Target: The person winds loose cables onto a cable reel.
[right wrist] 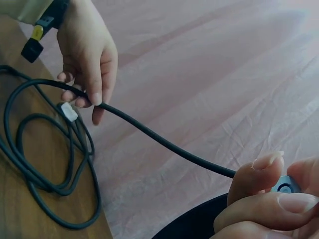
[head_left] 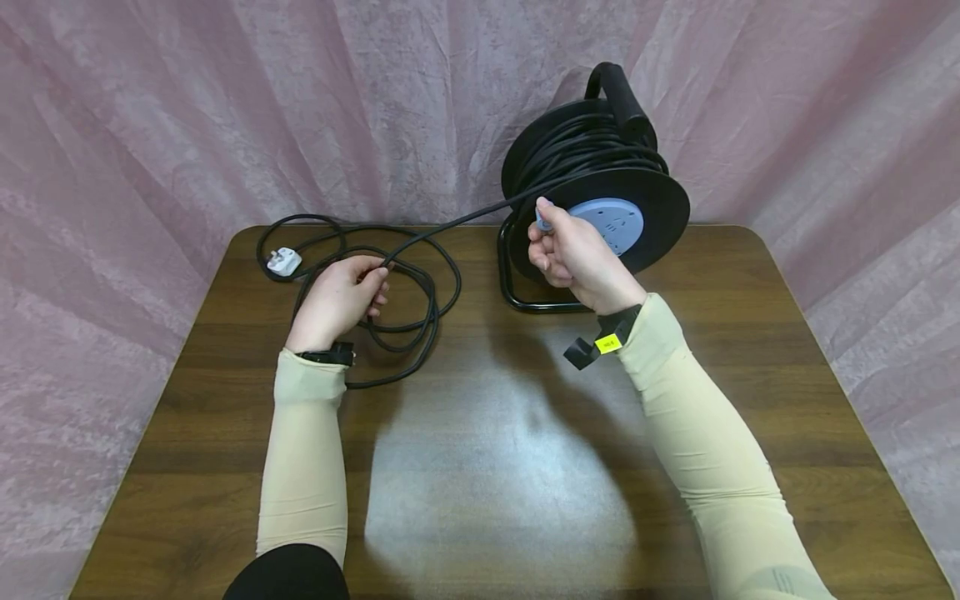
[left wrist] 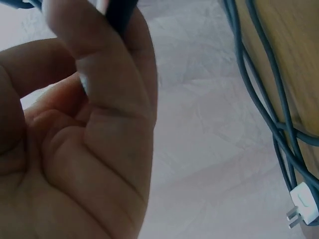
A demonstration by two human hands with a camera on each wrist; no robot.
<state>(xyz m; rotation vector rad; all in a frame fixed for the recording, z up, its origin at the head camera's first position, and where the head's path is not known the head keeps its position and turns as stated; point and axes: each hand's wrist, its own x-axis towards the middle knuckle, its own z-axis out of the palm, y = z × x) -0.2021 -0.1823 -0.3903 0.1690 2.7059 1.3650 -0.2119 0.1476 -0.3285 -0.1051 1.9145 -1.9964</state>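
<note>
A black cable reel (head_left: 525, 242) stands at the back of the table, wound with black cable (head_left: 585, 150). With thumb and fingers, my left hand (head_left: 341, 300) pinches the cable (right wrist: 149, 132) that runs from the reel to the loose loops on the left. My right hand (head_left: 581, 258) grips a small light-blue knob (right wrist: 285, 185) at the reel's front face. Beyond that hand a light-blue socket panel (head_left: 618, 218) shows, partly covered by it. A white plug (head_left: 283, 262) lies beside the loops at the far left.
The wooden table (head_left: 495, 467) has its back edge close to a pink curtain (head_left: 390, 108). Loose cable coils (head_left: 431, 333) spread over its left back part. The reel's black tubular stand (head_left: 536, 307) rests on the tabletop, and its carrying handle (head_left: 618, 96) rises at the top.
</note>
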